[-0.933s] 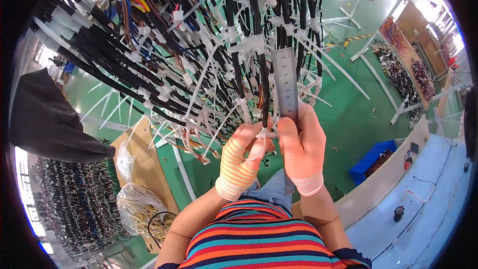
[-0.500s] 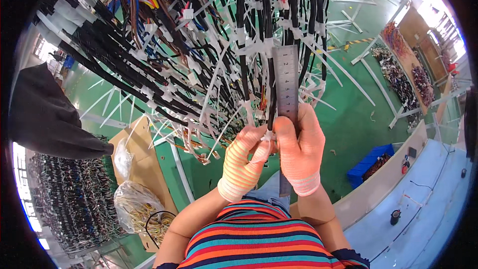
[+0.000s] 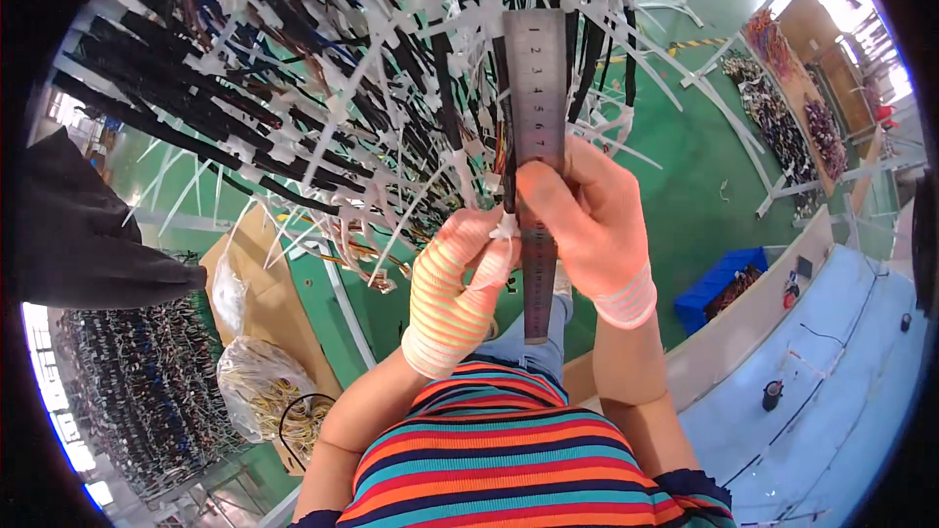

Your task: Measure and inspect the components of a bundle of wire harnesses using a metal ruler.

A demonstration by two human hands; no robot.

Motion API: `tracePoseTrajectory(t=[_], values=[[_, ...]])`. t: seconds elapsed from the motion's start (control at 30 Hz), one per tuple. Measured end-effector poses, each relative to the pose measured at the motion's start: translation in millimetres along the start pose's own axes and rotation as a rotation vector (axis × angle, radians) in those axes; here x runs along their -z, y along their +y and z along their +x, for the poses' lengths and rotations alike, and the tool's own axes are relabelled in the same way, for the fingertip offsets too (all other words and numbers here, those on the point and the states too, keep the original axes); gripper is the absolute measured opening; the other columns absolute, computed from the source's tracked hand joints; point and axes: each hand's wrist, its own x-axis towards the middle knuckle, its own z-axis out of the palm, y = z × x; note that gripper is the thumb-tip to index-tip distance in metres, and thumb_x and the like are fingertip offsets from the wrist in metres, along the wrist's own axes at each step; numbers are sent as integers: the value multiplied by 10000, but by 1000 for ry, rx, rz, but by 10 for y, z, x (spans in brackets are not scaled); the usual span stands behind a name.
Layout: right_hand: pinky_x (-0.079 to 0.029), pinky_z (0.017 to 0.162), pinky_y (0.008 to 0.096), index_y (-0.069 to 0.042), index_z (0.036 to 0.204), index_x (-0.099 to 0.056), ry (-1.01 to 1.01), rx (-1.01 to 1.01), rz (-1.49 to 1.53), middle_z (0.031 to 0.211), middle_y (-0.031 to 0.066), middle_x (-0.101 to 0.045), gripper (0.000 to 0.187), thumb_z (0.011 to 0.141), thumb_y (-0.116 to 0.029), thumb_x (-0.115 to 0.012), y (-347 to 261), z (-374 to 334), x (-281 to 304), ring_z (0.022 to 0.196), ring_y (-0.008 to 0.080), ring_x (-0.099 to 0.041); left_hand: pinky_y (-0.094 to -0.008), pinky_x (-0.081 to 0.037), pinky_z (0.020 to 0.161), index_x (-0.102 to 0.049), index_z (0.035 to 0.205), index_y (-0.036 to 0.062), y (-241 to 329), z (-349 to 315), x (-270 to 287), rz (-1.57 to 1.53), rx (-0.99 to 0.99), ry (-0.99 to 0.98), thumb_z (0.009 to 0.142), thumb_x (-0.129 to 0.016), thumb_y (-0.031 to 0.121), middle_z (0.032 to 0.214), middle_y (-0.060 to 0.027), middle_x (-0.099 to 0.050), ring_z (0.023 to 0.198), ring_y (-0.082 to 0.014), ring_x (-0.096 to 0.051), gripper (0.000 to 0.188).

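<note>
Here, mid-frame, the left hand point(image 3: 452, 288) pinches the white-wrapped lower end of a black cable point(image 3: 509, 191); the right hand point(image 3: 599, 223) is curled round a steel ruler point(image 3: 540, 78), apparently so its scale lies alongside. Bagged wires point(image 3: 291, 413) sit lower left, green floor point(image 3: 685, 200) centre-right, then a blue bin point(image 3: 693, 311) and pale-blue table point(image 3: 831, 357) lower right.

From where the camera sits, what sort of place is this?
Probably a wiring workshop or factory floor: thick black cables bunch up ahead, a mass of wires stands at lower left, and the right hand holds a metal ruler alongside one cable.
</note>
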Motion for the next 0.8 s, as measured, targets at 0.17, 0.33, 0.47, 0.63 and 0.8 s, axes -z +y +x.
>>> tracePoseTrajectory(t=[0.17, 0.33, 0.47, 0.63, 0.8], values=[[-360, 521, 273, -37, 887, -604, -84, 220, -291, 718, 46, -451, 79, 855, -100, -568, 43, 33, 58, 586, 157, -463, -295, -492, 757, -574, 1162, 18, 78, 1, -3, 65, 39, 8, 913, -557, 5, 951, -92, -581, 846, -164, -589, 250], [-378, 539, 288, -37, 888, -604, -105, 231, -253, 736, 72, -443, 94, 851, -113, -564, 54, 28, 59, 609, 195, -482, -288, -489, 757, -573, 1156, 23, 79, -5, 4, 109, 36, 10, 903, -570, -2, 957, -89, -582, 849, -152, -580, 254], [-381, 545, 292, -35, 885, -602, -92, 181, -190, 736, 74, -445, 101, 860, -123, -561, 40, 13, 41, 609, 199, -484, -285, -486, 747, -573, 1142, 35, 45, -12, 12, 75, 35, 10, 892, -582, -17, 958, -89, -584, 835, -150, -580, 255], [-380, 543, 294, -36, 889, -603, -96, 262, -277, 739, 72, -448, 100, 865, -124, -561, 49, 31, 50, 608, 197, -485, -281, -485, 741, -573, 1123, 37, 25, -17, 15, 116, -5, 11, 881, -598, -25, 950, -87, -586, 814, -148, -578, 251], [-375, 530, 301, -45, 907, -604, -104, 199, -235, 747, 71, -440, 108, 825, -115, -588, 89, 29, 62, 602, 208, -482, -266, -471, 712, -583, 1108, 38, 3, -14, -16, 89, 3, 35, 872, -620, -17, 920, -72, -586, 787, -132, -564, 245]])
